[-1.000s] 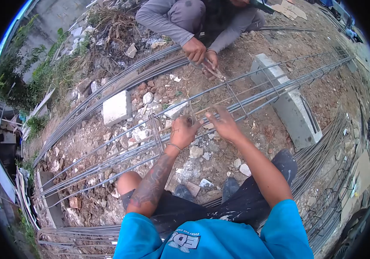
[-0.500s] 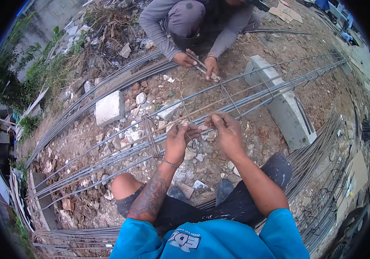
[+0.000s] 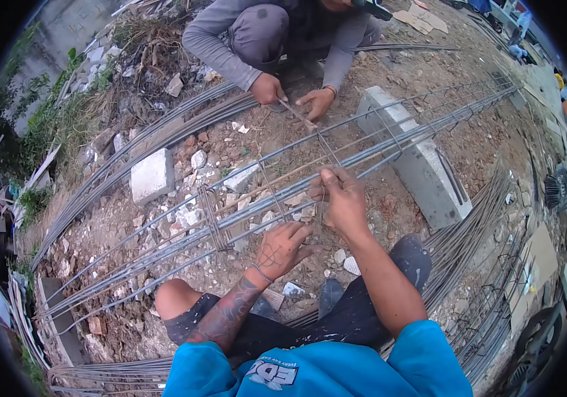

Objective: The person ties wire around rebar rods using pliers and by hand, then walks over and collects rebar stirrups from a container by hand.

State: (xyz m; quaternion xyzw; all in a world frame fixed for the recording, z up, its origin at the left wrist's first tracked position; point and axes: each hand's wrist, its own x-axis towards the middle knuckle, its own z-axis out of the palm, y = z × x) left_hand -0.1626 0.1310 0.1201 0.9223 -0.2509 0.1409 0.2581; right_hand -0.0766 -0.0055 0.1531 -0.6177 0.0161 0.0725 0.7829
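Note:
Long steel bars (image 3: 376, 151) with square stirrups form a cage running diagonally across the view. My left hand (image 3: 283, 250) is just below the bars, fingers loosely apart, with nothing visible in it. At the cage's lower bars, my right hand (image 3: 342, 198) is pinched, with what looks like a thin wire hanging from its fingers. Several stirrups are bunched (image 3: 212, 218) on the bars to the left of my left hand. Across the cage, a co-worker's hand (image 3: 267, 88) holds a pincer-like tool (image 3: 297, 114) against the far bar; the co-worker's other hand (image 3: 316, 103) is beside it.
A concrete block (image 3: 422, 165) lies under the cage at the right, and a white block (image 3: 152, 176) at the left. Loose bars (image 3: 144, 152) curve behind the cage. More bars (image 3: 465, 245) lie at the right. Rubble covers the soil between my feet and the cage.
My left hand has dropped down and away from my right hand, which stays near the bars. The co-worker's tool now reaches the far bar with one hand opened off it. The view has shifted slightly.

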